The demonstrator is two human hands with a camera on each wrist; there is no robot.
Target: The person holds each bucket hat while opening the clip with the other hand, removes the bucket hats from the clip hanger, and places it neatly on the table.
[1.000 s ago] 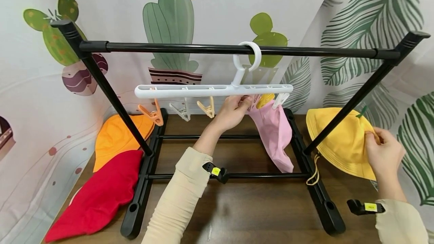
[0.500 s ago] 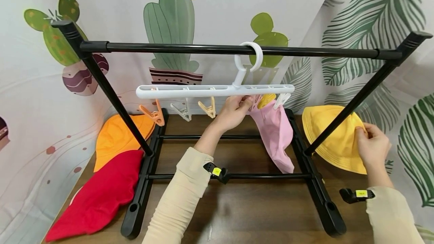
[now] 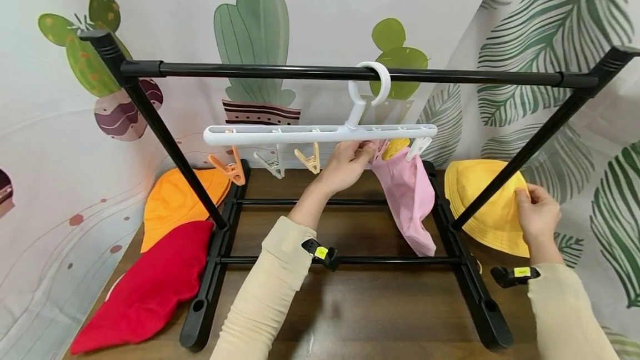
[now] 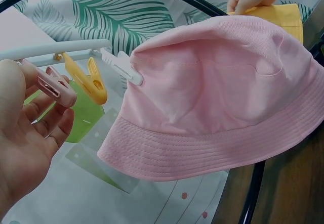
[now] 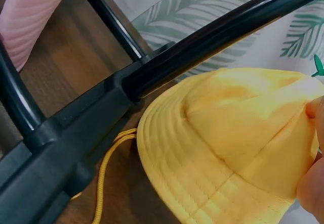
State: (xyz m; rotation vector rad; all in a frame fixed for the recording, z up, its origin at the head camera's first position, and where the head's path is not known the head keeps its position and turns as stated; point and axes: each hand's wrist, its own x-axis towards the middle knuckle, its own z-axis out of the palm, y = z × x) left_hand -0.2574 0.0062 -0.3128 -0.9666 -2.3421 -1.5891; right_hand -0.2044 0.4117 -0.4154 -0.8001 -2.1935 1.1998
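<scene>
A white hanger (image 3: 320,134) hooks over the black rack's top bar. My left hand (image 3: 347,165) pinches a pink clip (image 4: 56,86) near its right half; beside it are a yellow clip (image 4: 87,80) and a white clip (image 4: 122,67). The white clip bites the edge of a pink bucket hat (image 3: 406,199), which hangs down. My right hand (image 3: 539,215) pinches the crown of a yellow hat (image 3: 487,221) behind the rack's right leg; a yellow cord (image 5: 104,168) trails from that hat in the right wrist view.
An orange hat (image 3: 175,201) and a red hat (image 3: 150,288) lie on the left of the wooden table (image 3: 380,304). Orange, grey and cream clips (image 3: 308,159) hang from the hanger's left half. The black rack's slanted legs (image 3: 525,154) stand at both sides.
My right hand has moved left with the yellow hat, bringing it closer behind the rack's right leg. My left hand keeps its pinch on the pink clip, almost unmoved.
</scene>
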